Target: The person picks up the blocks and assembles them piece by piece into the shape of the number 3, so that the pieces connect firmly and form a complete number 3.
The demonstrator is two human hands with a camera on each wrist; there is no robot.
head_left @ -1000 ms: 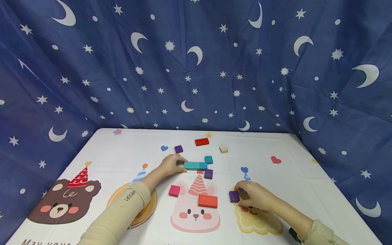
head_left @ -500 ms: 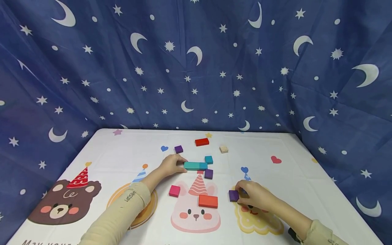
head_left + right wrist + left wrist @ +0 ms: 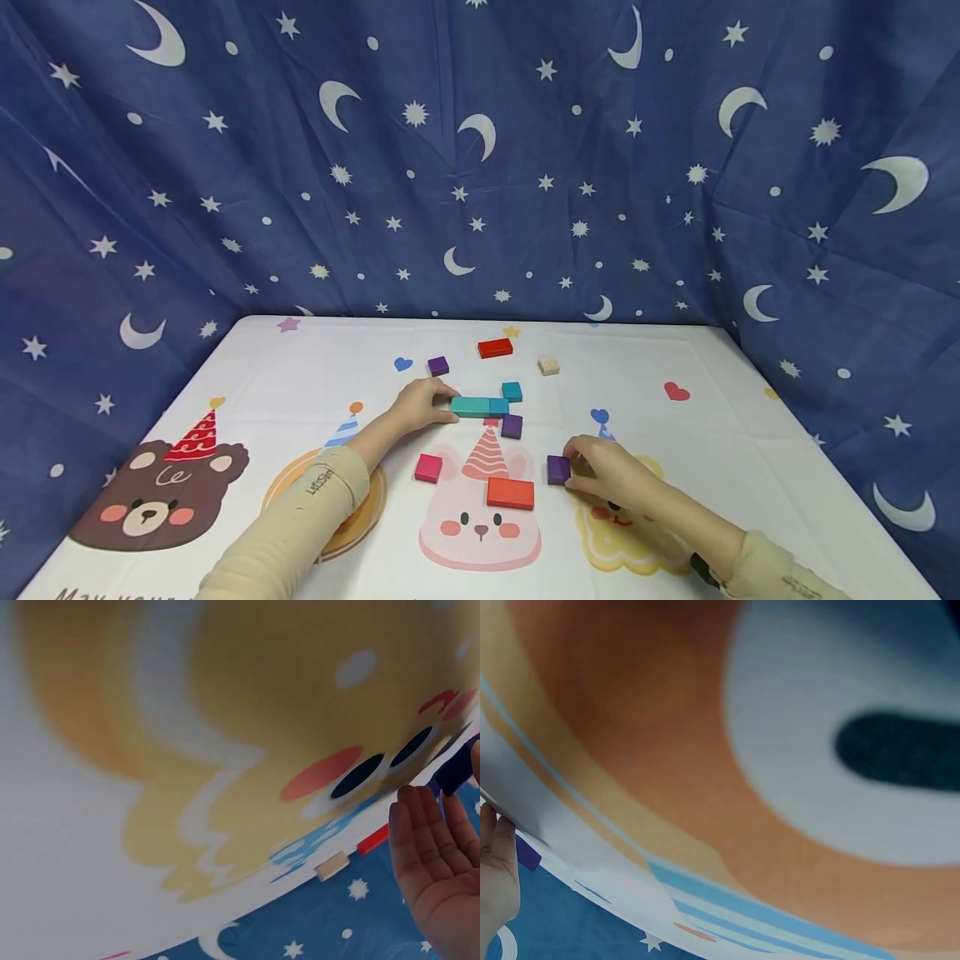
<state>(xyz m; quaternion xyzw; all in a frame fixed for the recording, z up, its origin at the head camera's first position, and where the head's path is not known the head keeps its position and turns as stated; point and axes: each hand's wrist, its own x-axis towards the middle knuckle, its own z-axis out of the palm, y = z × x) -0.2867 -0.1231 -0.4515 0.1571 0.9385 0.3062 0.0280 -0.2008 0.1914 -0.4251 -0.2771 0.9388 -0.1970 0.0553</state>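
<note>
In the head view my left hand (image 3: 417, 405) pinches the left end of a long teal block (image 3: 470, 407) between thumb and fingers. Against that block's right end lies a blue block (image 3: 498, 407). A small teal block (image 3: 512, 392) sits just behind it, and a purple block (image 3: 512, 427) just in front. My right hand (image 3: 609, 473) grips another purple block (image 3: 558, 470) by its right side, close over the tablecloth. The right wrist view shows this purple block (image 3: 455, 772) at the fingertips. In the left wrist view the long teal block is hidden.
Nearer me lie a pink block (image 3: 428, 468) and an orange-red block (image 3: 511, 493). Farther back are a purple block (image 3: 438, 366), a red block (image 3: 495, 348) and a beige block (image 3: 548, 366). A blue curtain (image 3: 480, 208) stands behind the printed tablecloth (image 3: 750, 475).
My right hand has moved left and slightly away from me with the purple block, toward the row of blocks. My left hand has stayed at the long teal block.
</note>
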